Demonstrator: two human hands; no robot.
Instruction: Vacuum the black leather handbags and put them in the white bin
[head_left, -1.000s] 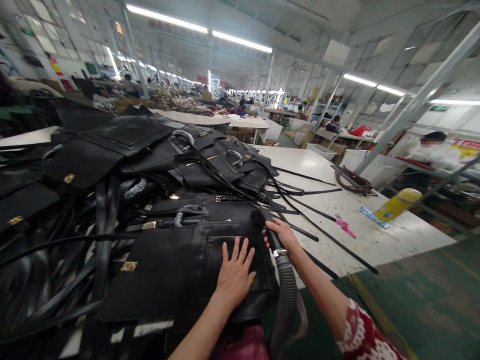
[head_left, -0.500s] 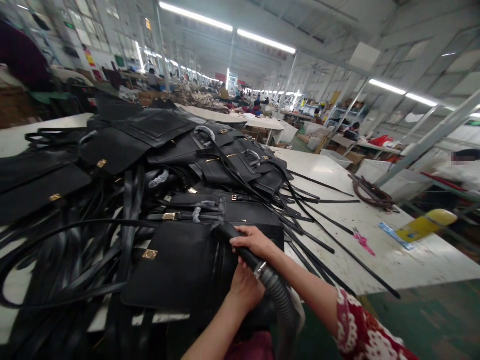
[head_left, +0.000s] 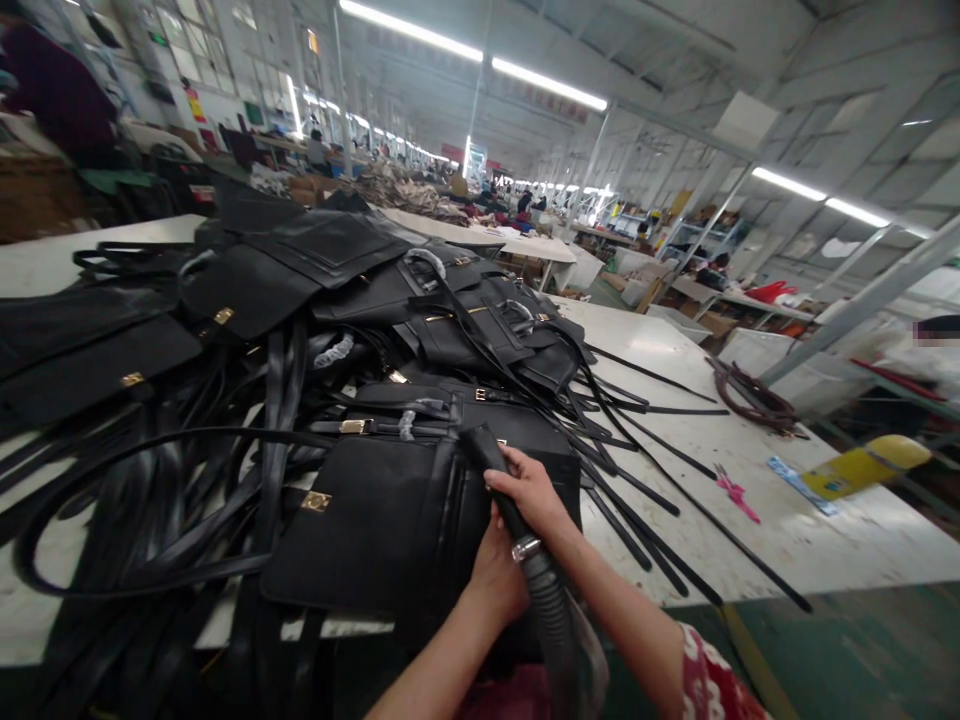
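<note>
A black nozzle (head_left: 504, 497) on a ribbed grey hose (head_left: 551, 610) slants over a black bag (head_left: 367, 520) with gold clasps. My right hand (head_left: 531, 490) is wrapped round the nozzle, and its tip lies over the bag near the upper middle. Below and just left of it, my left hand (head_left: 496, 570) is at the bag's right part, under the nozzle; its fingers are mostly hidden. Clear wrap covers part of the bag's handle (head_left: 407, 424).
Black bags (head_left: 300, 255) with long straps are heaped behind and left on the white table (head_left: 690, 440). To the right lie pink snips (head_left: 739, 497), a yellow bottle-shaped object (head_left: 866, 465) and coiled brown straps (head_left: 754, 398). A person (head_left: 56, 85) stands far left.
The nozzle has tilted more upright and its tip has shifted slightly up and right over the bag, with my right hand. The whole view has shifted a little.
</note>
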